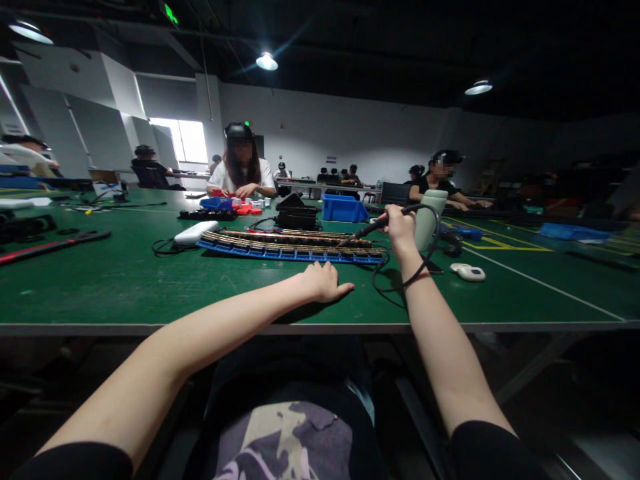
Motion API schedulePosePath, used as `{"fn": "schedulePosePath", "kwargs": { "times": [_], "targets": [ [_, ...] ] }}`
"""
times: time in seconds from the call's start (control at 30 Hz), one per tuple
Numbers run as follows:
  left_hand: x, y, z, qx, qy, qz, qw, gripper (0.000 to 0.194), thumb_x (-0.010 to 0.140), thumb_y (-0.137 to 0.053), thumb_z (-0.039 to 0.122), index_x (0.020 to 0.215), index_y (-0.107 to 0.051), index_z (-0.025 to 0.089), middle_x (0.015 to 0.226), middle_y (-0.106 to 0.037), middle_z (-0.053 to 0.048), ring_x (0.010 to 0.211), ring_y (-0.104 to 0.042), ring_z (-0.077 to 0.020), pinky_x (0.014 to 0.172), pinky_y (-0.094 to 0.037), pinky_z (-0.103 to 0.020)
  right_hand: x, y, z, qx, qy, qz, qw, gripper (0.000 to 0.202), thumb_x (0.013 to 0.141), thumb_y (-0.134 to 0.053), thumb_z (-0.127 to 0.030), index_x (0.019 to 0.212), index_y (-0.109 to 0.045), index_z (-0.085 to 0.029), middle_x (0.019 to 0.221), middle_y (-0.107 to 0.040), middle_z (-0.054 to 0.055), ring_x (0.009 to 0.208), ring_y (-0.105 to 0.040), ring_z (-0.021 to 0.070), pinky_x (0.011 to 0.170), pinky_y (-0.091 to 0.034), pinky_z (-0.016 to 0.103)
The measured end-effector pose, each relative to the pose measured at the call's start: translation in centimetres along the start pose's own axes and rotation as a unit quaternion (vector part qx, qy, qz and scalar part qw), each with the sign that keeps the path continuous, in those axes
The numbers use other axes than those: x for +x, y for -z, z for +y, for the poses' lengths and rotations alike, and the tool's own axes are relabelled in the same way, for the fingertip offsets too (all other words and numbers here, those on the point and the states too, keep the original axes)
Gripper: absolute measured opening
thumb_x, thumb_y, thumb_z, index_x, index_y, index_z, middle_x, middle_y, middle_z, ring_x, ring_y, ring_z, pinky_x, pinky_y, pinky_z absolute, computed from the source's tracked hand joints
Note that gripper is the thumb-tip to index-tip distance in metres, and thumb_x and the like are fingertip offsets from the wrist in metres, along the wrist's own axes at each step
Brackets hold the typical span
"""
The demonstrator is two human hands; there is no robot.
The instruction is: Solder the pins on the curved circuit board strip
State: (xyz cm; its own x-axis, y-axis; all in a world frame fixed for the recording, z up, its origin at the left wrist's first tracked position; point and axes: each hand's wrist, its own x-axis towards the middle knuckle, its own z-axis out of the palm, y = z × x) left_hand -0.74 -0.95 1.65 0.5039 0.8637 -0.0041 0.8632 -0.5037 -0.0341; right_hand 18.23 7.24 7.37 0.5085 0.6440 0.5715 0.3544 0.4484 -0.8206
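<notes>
My right hand (400, 230) is closed around the dark handle of a soldering iron (371, 229), which slants down to the left. The iron's tip is over the right part of a long blue strip (280, 253) lined with gold-coloured bars or wires; I cannot tell whether it touches. From the handle a black cable (434, 243) loops down past my right wrist. My left hand (323, 283) rests on the table just in front of the strip, its thumb stretched out to the right and its fingers toward the strip's near edge. Nothing shows in it.
Behind the strip stand a black box (297, 215) and a blue bin (345, 208). A pale green bottle (430, 220) is beside my right hand, with a white case (468, 272) farther right. A white device (196, 233) lies left. Across the green table (125, 293) a person (243, 167) handles small parts.
</notes>
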Motion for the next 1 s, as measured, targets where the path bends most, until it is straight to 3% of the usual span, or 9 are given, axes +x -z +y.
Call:
{"fn": "schedulePosePath", "kwargs": {
  "times": [0.37,1.0],
  "targets": [
    [0.13,-0.18,0.02,0.002,0.001,0.005,1.000,0.079,0.093,-0.021,0.067,0.141,-0.047,0.010,0.150,-0.041,-0.020,0.135,-0.041,-0.0381,0.104,-0.039,-0.043,0.22,-0.32,0.82,-0.018,0.028,-0.026,0.999,0.025,0.078,-0.048,-0.035,0.068,-0.065,-0.019,0.046,-0.049,-0.004,0.043,-0.047,0.0130,0.051,-0.046,0.025],
    [-0.12,0.17,0.13,0.010,-0.001,-0.003,1.000,0.078,0.095,-0.021,0.065,0.142,-0.045,0.008,0.153,-0.036,-0.020,0.136,-0.038,-0.0391,0.106,-0.038,-0.044,-0.07,-0.37,0.36,-0.006,0.014,-0.020,1.000,0.026,0.078,-0.048,-0.034,0.064,-0.064,-0.018,0.048,-0.051,-0.002,0.043,-0.047,0.0125,0.049,-0.046,0.026]
  ]
}}
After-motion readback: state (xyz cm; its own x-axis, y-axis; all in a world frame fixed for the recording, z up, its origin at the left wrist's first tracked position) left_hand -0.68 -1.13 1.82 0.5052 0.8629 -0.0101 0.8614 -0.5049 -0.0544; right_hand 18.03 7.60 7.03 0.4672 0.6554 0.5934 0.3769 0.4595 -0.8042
